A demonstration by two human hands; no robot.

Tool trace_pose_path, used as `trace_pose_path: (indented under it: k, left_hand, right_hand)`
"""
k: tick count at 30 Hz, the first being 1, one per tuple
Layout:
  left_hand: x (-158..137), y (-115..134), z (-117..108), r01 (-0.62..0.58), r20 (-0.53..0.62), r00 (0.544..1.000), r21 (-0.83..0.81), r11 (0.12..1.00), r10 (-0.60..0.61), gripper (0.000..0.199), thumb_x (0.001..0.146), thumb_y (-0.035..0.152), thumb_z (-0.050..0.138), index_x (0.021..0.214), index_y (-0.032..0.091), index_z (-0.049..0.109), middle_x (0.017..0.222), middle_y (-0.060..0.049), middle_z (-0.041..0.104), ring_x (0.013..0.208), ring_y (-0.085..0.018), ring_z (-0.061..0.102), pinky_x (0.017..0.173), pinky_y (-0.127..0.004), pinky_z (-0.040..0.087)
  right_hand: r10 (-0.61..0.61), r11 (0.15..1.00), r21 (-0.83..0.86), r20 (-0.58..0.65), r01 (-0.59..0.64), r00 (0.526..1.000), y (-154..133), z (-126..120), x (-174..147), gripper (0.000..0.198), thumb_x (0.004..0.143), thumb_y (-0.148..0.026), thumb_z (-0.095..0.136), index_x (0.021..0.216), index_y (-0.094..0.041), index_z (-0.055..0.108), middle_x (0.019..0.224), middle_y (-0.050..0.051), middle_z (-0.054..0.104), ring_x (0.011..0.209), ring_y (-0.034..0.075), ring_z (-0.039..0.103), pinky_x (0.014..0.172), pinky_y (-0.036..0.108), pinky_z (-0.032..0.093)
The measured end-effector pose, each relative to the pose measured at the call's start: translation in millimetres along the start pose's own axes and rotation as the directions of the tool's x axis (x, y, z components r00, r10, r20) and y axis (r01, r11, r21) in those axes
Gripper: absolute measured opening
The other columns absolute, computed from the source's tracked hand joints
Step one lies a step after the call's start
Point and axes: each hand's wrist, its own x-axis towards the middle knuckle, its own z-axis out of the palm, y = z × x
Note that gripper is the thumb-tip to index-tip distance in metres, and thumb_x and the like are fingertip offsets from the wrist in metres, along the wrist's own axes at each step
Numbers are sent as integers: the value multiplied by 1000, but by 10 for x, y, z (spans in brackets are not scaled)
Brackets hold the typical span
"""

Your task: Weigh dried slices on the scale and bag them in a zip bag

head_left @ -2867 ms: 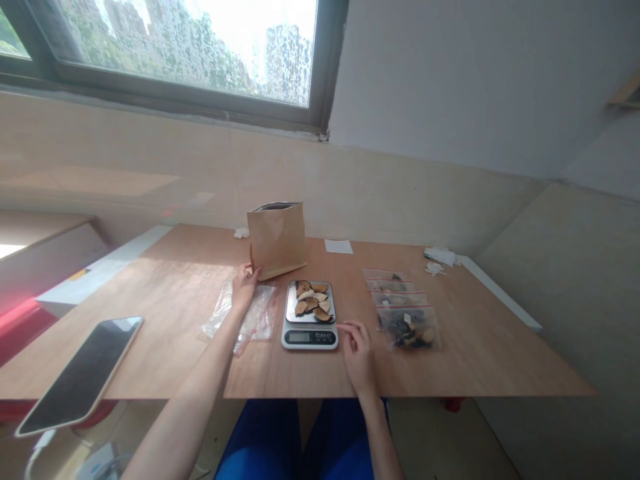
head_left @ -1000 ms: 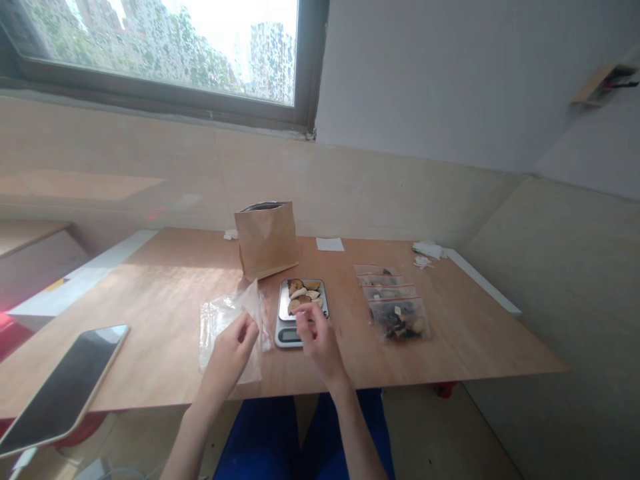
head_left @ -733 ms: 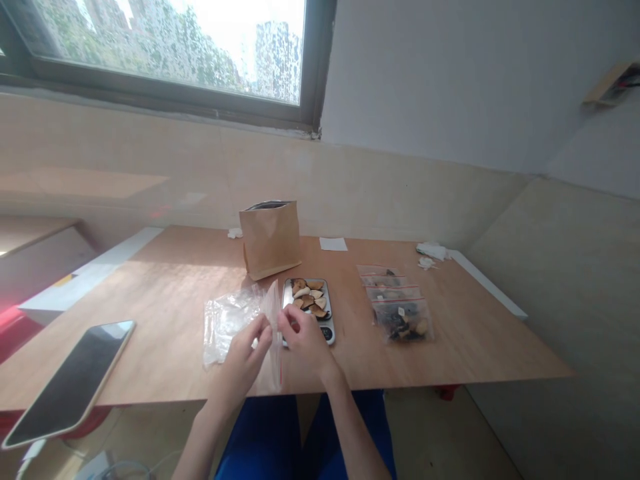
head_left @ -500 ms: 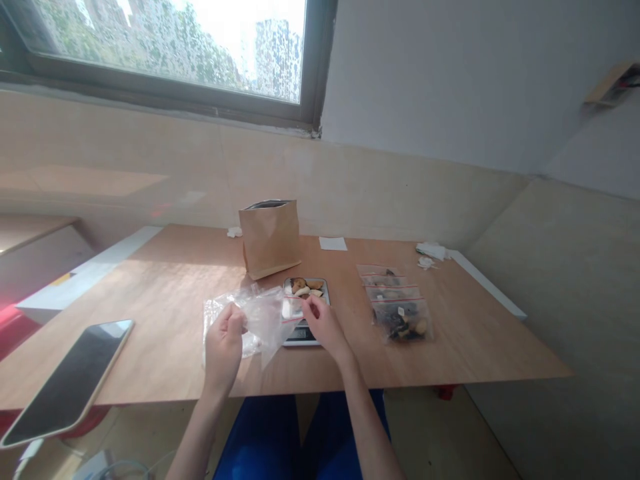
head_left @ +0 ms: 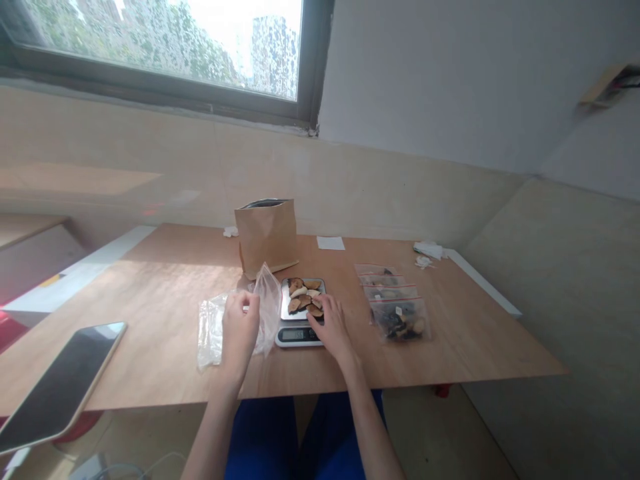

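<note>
My left hand (head_left: 239, 328) holds up a clear zip bag (head_left: 267, 308) just left of a small digital kitchen scale (head_left: 300, 325). Under that hand lie more clear bags (head_left: 210, 329) on the wooden table (head_left: 150, 300). The scale's platform carries several brown and pale dried slices (head_left: 305, 297). My right hand (head_left: 332, 328) rests at the scale's right front, its fingers touching the nearest slices. I cannot tell whether it has gripped one. A brown paper pouch (head_left: 265, 237) stands open behind the scale.
Three filled zip bags (head_left: 395, 308) with red seals lie in a row right of the scale. A phone (head_left: 55, 382) overhangs the table's near left edge. A white paper slip (head_left: 331, 243) and crumpled white bits (head_left: 427, 251) lie at the back.
My left hand lifted one clear bag off the pile, and both hands pulled at its mouth. Now the left hand holds it upright alone and the right hand has gone to the slices.
</note>
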Motion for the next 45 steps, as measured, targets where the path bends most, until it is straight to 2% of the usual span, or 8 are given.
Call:
trace_pose_path:
  k: [11, 17, 26, 29, 32, 36, 42, 45]
  left_hand:
    - [-67, 16, 61, 62, 53, 997, -44, 997, -60, 24, 79, 37, 38, 61, 21, 42, 75, -2, 47, 75, -18, 49, 65, -28, 41]
    - [-100, -8, 78, 48, 44, 998, -71, 996, -45, 23, 79, 37, 39, 63, 21, 45, 80, -3, 49, 81, -19, 50, 73, -31, 43]
    - [-72, -68, 156, 20, 45, 999, -130, 991, -14, 24, 76, 40, 42, 68, 19, 52, 97, -9, 52, 99, -23, 50, 81, -35, 45]
    - [-76, -57, 152, 34, 57, 998, -133, 991, -27, 24, 76, 40, 42, 67, 19, 52, 100, -10, 52, 103, -24, 49, 84, -36, 45]
    - [-89, -64, 157, 10, 67, 998, -153, 988, 0, 26, 77, 41, 42, 67, 20, 51, 102, -11, 50, 104, -24, 49, 85, -37, 45]
    - [-107, -114, 184, -95, 40, 994, -151, 984, 103, 26, 80, 42, 40, 69, 20, 49, 102, -10, 49, 103, -24, 49, 91, -40, 42]
    - [-132, -196, 215, -171, 19, 984, -172, 970, 177, 28, 83, 42, 38, 69, 20, 47, 105, -11, 47, 105, -24, 48, 92, -41, 42]
    - [-146, -208, 228, -186, 21, 981, -191, 964, 193, 27, 83, 43, 38, 70, 21, 46, 108, -11, 45, 108, -24, 46, 92, -42, 41]
  right_hand:
    - [-85, 990, -111, 53, 90, 995, 41, -60, 134, 23, 83, -16, 46, 101, -20, 60, 100, 10, 61, 94, 25, 56, 81, 39, 46]
    - [-34, 999, 16, 19, 33, 999, 71, -105, 168, 23, 87, -23, 43, 102, -20, 60, 101, 9, 65, 95, 22, 60, 83, 35, 46]
    - [162, 941, 318, -127, -115, 979, -386, -194, 416, 21, 79, -32, 55, 92, -20, 65, 92, 6, 69, 83, 19, 63, 78, 31, 47]
    - [232, 851, 493, -39, -183, 972, -457, -198, 490, 22, 76, -33, 58, 90, -18, 65, 88, 5, 68, 80, 18, 62, 74, 29, 48]
    - [273, 647, 703, 147, -295, 951, -561, -215, 507, 27, 73, -34, 60, 92, -14, 64, 72, 1, 63, 62, 12, 58, 61, 23, 48]
    - [252, 505, 746, 354, -435, 901, -716, -226, 495, 27, 72, -31, 62, 91, -13, 63, 60, -4, 56, 49, 7, 51, 50, 20, 45]
    - [310, 718, 519, 359, -464, 880, -743, -141, 449, 30, 71, -26, 63, 99, -18, 57, 67, -3, 57, 44, 9, 50, 39, 21, 41]
    - [224, 840, 383, 401, -385, 888, -779, -152, 417, 31, 76, -31, 60, 104, -19, 55, 65, -2, 57, 50, 11, 54, 43, 21, 41]
